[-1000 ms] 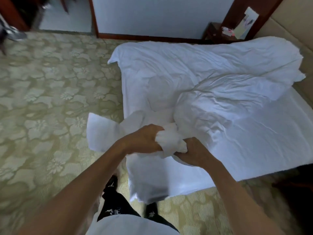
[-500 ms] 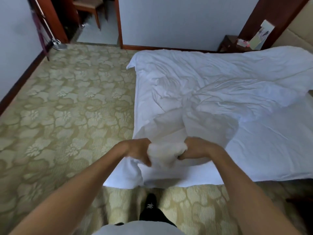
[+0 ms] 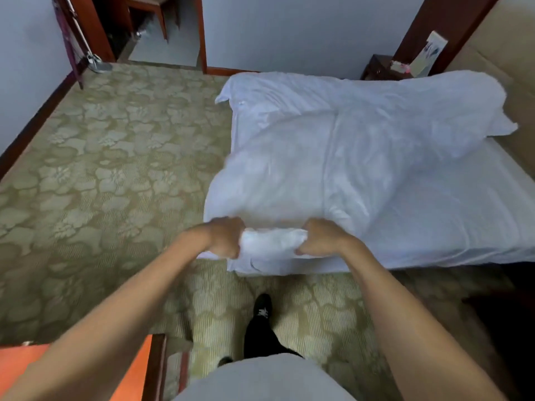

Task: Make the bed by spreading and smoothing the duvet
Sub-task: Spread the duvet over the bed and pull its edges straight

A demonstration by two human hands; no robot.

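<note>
Forearms entered from the lower corners of the frame, both bare and extended forward toward the centre. Left hand [image 3: 224, 238] was knuckles-up, fingers clenched round a bunched edge of the duvet [image 3: 341, 157]. Right hand [image 3: 320, 237] mirrored it just right of centre, fingers likewise curled and grasping the same bunched edge. The two fists stood near each other, with a short roll of gathered fabric stretched between them.

Duvet was white, soft and creased, with a long fold line running up its middle. It billowed in a raised, puffed shape from the hands toward the upper right of the frame, its near portion blurred. It lay over the bed [image 3: 463, 227], whose white sheet showed flat and smooth at right centre. The gripped edge hung at the bed's near corner, above the carpet [image 3: 101, 169], which was olive with a pale floral pattern. A black shoe [image 3: 262, 306] stood on the carpet at lower centre.
</note>
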